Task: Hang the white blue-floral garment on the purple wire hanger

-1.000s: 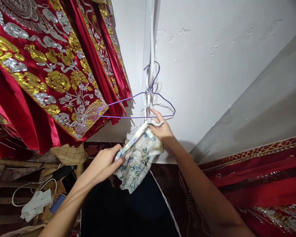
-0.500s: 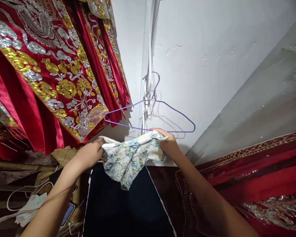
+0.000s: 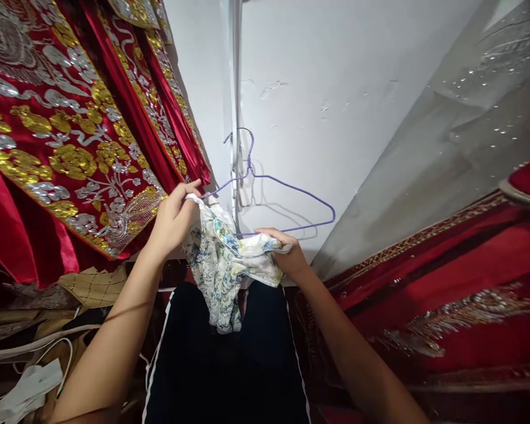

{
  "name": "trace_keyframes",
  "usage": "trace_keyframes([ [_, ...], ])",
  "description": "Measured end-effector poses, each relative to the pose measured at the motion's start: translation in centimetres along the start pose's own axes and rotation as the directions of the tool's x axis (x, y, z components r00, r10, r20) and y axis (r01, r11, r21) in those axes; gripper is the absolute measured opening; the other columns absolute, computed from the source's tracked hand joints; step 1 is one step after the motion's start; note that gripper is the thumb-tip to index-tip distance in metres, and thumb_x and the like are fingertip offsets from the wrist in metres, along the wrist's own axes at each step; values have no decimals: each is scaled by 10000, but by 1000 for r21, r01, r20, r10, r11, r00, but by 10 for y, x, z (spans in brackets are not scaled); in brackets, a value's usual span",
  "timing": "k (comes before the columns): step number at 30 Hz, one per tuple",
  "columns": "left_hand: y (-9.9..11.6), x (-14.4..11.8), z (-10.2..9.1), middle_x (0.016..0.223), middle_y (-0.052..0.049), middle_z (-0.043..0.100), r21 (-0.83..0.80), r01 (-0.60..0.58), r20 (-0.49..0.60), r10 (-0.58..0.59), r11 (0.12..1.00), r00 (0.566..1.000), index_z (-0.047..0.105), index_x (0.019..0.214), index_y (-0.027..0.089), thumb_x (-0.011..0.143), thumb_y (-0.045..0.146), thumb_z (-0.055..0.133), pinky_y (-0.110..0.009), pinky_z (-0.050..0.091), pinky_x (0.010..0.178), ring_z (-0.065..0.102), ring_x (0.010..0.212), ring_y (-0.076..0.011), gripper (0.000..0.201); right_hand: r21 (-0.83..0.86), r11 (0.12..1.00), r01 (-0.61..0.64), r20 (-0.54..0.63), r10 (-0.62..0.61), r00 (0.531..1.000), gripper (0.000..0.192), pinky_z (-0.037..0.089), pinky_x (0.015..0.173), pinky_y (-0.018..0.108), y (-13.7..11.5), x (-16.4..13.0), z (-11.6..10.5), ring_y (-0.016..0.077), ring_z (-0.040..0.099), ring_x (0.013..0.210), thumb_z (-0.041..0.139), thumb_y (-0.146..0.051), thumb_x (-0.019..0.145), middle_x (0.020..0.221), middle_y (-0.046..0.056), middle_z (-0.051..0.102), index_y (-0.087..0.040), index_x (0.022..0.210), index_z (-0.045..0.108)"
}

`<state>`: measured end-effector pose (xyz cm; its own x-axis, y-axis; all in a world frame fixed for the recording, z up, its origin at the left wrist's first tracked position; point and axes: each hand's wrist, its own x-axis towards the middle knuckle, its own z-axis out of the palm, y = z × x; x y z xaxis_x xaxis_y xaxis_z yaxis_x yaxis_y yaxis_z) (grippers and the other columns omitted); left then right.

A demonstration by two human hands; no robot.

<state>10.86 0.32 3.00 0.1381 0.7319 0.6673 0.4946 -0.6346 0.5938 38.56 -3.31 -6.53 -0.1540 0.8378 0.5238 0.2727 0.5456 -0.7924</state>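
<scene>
Red satin pretty much everywhere here. Heavy red hangings (image 3: 70, 135) stitched with gold and silver flower patterns are seen crowding the upper left, right up against the left hand, and more red embroidered cloth (image 3: 446, 294) is draped along the lower right. Between them a plain white wall (image 3: 327, 70) is left showing, a bit dented and scuffed.

One thin purple wire hanger (image 3: 287, 200) is hooked on a white strip (image 3: 235, 88) running down the wall. It's a skinny triangle shape, and its left end is partly hidden behind the left hand and the cloth.

One small floral cloth (image 3: 223, 259) is held up just under the hanger, white with blue and green print, soft and crumpled, its lower end hanging down in front of a dark black garment with white side stripes (image 3: 229, 365). The cloth's top corner is pinched in the left hand (image 3: 174, 218), grip closed on it at the hanger's left end. Its other end is bunched in the right hand (image 3: 287, 256), grip also closed on it, just below the hanger's bottom wire.

Lower left, a tan quilted piece (image 3: 95, 285), a few white cables (image 3: 39, 347) and some crumpled white stuff (image 3: 26, 388) are seen piled together.
</scene>
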Motion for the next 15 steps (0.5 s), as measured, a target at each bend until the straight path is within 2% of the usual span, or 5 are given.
trace_keyframes([
  [5, 0, 15, 14, 1051, -54, 766, 51, -54, 10, 54, 997, 999, 709, 1132, 192, 870, 145, 526, -331, 509, 915, 695, 968, -208, 324, -81, 997, 15, -8, -16, 1000, 563, 494, 1050, 371, -9, -10, -3, 269, 637, 1207, 546, -168, 794, 1280, 81, 701, -178, 1346, 658],
  [7, -4, 12, 12, 1018, -50, 775, 91, -80, -21, 82, 993, 996, 758, 1028, 181, 882, 172, 531, -309, 516, 880, 701, 942, -207, 271, -166, 986, -3, -167, -25, 986, 702, 546, 960, 365, -10, -14, -17, 260, 687, 1071, 623, -224, 794, 1202, 89, 715, -196, 1488, 524],
  [11, -10, 8, 5, 967, -43, 778, 140, -146, -73, 158, 979, 985, 772, 953, 174, 875, 193, 563, -285, 515, 816, 709, 889, -193, 224, -172, 977, -129, -518, 22, 855, 1109, 580, 753, 309, -8, -12, -66, 196, 699, 795, 784, -234, 675, 1037, 83, 711, -182, 1624, 213],
  [13, -11, 10, 2, 925, -34, 770, 157, -163, -60, 174, 974, 983, 765, 930, 179, 877, 203, 565, -284, 508, 797, 701, 848, -184, 209, -140, 969, -205, -475, 116, 872, 975, 569, 709, 299, -10, -7, -95, 192, 688, 756, 817, -245, 640, 951, 83, 724, -132, 1533, 442],
  [15, -13, 15, -2, 888, -31, 747, 189, -139, -56, 152, 972, 987, 751, 907, 181, 886, 231, 564, -290, 496, 781, 680, 811, -180, 194, -89, 959, -268, -377, 217, 900, 616, 561, 680, 294, -16, -1, -120, 205, 694, 756, 836, -276, 639, 880, 85, 746, -129, 1228, 732],
])
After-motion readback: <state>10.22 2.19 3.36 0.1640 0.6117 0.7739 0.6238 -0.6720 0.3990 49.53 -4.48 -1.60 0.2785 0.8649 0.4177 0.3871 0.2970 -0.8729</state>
